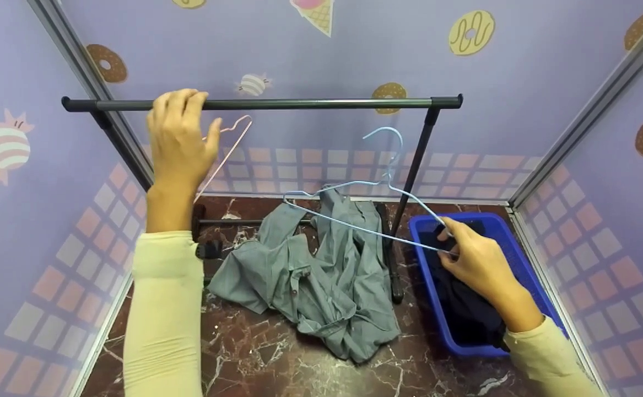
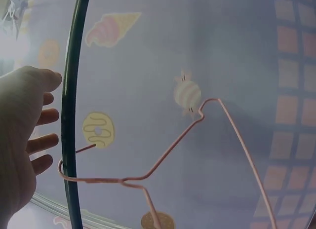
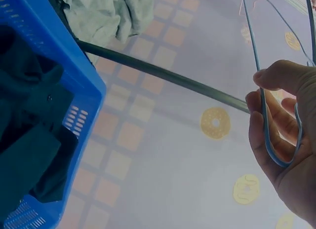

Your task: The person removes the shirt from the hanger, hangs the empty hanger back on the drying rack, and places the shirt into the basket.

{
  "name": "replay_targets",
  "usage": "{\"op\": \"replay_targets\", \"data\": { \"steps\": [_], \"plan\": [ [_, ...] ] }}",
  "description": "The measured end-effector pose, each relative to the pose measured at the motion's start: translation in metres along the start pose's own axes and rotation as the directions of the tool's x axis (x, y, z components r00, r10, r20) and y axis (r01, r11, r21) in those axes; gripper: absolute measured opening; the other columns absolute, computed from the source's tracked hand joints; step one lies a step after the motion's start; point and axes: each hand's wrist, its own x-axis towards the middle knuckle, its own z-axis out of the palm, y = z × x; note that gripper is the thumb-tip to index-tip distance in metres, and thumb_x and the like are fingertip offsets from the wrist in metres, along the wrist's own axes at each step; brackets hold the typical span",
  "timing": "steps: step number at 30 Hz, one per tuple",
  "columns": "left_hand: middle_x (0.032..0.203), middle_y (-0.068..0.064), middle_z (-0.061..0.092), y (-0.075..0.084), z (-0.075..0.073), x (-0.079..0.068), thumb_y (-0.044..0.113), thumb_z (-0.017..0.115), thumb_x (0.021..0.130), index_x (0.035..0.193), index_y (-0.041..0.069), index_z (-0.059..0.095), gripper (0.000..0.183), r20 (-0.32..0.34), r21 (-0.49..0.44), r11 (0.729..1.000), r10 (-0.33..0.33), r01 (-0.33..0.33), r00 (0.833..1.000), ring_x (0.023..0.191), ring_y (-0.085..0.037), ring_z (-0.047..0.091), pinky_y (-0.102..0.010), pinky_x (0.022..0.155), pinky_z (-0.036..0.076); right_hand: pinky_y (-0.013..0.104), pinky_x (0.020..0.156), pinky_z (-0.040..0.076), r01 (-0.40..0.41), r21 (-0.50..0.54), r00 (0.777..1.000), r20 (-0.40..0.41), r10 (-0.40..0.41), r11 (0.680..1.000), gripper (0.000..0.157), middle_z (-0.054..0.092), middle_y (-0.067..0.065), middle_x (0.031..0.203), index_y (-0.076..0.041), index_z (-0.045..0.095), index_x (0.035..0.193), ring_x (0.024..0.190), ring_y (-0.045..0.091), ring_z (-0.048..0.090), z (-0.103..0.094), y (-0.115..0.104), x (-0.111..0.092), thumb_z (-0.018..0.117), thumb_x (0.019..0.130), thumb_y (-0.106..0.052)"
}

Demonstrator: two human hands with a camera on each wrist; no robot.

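Observation:
My left hand (image 1: 180, 138) is at the left part of the dark rail (image 1: 321, 103). In the left wrist view its fingers (image 2: 42, 144) are relaxed and lie beside the rail, not wrapped round it. Close by, a pink wire hanger (image 2: 103, 180) hangs from the rail by its hook. With my right hand (image 1: 478, 264) I grip one end of a light-blue wire hanger (image 1: 390, 179), thumb and fingers pinching its wires. That hanger carries no garment, and its hook points up below the rail. Beneath it a grey-green shirt (image 1: 343, 298) lies crumpled on the floor.
A blue plastic basket (image 1: 437, 311) with dark clothing (image 3: 34, 125) in it stands at the right, under my right forearm. The rack's right post (image 1: 417, 160) slants down beside it. Patterned walls enclose the rack, and the floor is dark red marble (image 1: 260, 353).

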Motion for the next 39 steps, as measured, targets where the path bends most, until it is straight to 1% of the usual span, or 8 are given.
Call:
{"op": "replay_targets", "data": {
  "steps": [6,10,15,20,25,28,35,39],
  "plan": [
    [0.127,-0.02,0.064,-0.008,-0.004,0.006,0.019,0.068,0.099,0.126,0.001,0.068,0.033,0.042,0.054,0.998,-0.027,0.025,0.999,0.125,-0.042,0.051,-0.054,0.109,0.038,0.036,0.054,0.058,0.025,-0.035,0.999,-0.04,-0.027,0.999,0.074,0.073,0.007,0.097,-0.005,0.059,0.138,0.068,0.019,0.073,0.006,-0.013,0.012,0.086,0.069,0.002],
    [0.122,-0.02,0.065,-0.009,-0.003,0.008,0.017,0.068,0.099,0.121,0.001,0.069,0.027,0.038,0.062,0.997,-0.052,0.05,0.998,0.121,-0.043,0.052,-0.055,0.105,0.039,0.039,0.054,0.058,0.019,-0.041,0.998,-0.057,-0.021,0.999,0.072,0.073,0.006,0.097,-0.006,0.058,0.138,0.068,0.02,0.073,0.007,-0.021,0.022,0.085,0.071,0.001],
    [0.117,-0.019,0.066,-0.007,-0.002,0.012,0.018,0.068,0.099,0.116,0.002,0.071,0.024,0.025,0.059,0.995,-0.079,0.077,0.997,0.118,-0.042,0.053,-0.053,0.104,0.04,0.04,0.053,0.058,0.023,-0.041,0.998,-0.06,-0.025,0.999,0.072,0.072,0.008,0.096,-0.003,0.057,0.136,0.067,0.021,0.073,0.011,-0.029,0.033,0.086,0.071,0.001],
    [0.111,-0.02,0.067,-0.006,-0.001,0.016,0.018,0.071,0.098,0.113,0.0,0.072,0.023,0.017,0.031,0.996,-0.08,0.08,0.997,0.115,-0.042,0.057,-0.052,0.102,0.043,0.039,0.053,0.058,0.019,-0.04,0.998,-0.054,-0.021,0.999,0.071,0.072,0.009,0.096,-0.004,0.057,0.138,0.068,0.022,0.072,0.011,-0.036,0.045,0.085,0.073,0.0],
    [0.106,-0.021,0.068,-0.007,-0.002,0.018,0.016,0.074,0.095,0.111,-0.001,0.073,0.023,0.015,0.003,0.996,-0.084,0.084,0.996,0.113,-0.043,0.058,-0.051,0.102,0.045,0.044,0.053,0.057,0.005,-0.045,0.999,-0.049,-0.007,0.999,0.073,0.073,0.008,0.098,-0.007,0.055,0.14,0.067,0.024,0.071,0.01,-0.045,0.062,0.084,0.073,-0.001],
    [0.106,-0.02,0.068,-0.007,-0.004,0.019,0.017,0.075,0.095,0.11,0.0,0.074,0.023,0.02,0.005,0.996,-0.086,0.086,0.996,0.111,-0.042,0.058,-0.051,0.101,0.045,0.047,0.054,0.056,0.004,-0.056,0.999,-0.052,-0.007,0.998,0.075,0.073,0.008,0.097,-0.007,0.055,0.142,0.066,0.028,0.069,0.009,-0.052,0.073,0.084,0.073,-0.001],
    [0.106,-0.02,0.068,-0.007,-0.004,0.019,0.019,0.075,0.095,0.11,0.0,0.074,0.024,0.036,0.022,0.995,-0.093,0.092,0.995,0.108,-0.042,0.059,-0.052,0.099,0.046,0.049,0.046,0.052,0.014,-0.107,0.997,-0.07,-0.022,0.994,0.072,0.069,0.011,0.092,-0.006,0.055,0.141,0.058,0.034,0.062,0.016,-0.071,0.098,0.08,0.074,0.001],
    [0.105,-0.02,0.068,-0.006,-0.004,0.02,0.018,0.075,0.094,0.11,0.0,0.074,0.024,0.036,0.02,0.995,-0.096,0.096,0.995,0.108,-0.042,0.059,-0.052,0.099,0.047,0.049,0.047,0.054,0.019,-0.135,0.998,-0.06,-0.027,0.991,0.07,0.067,0.014,0.091,-0.003,0.055,0.141,0.06,0.034,0.062,0.021,-0.081,0.109,0.079,0.075,0.0]
  ]
}}
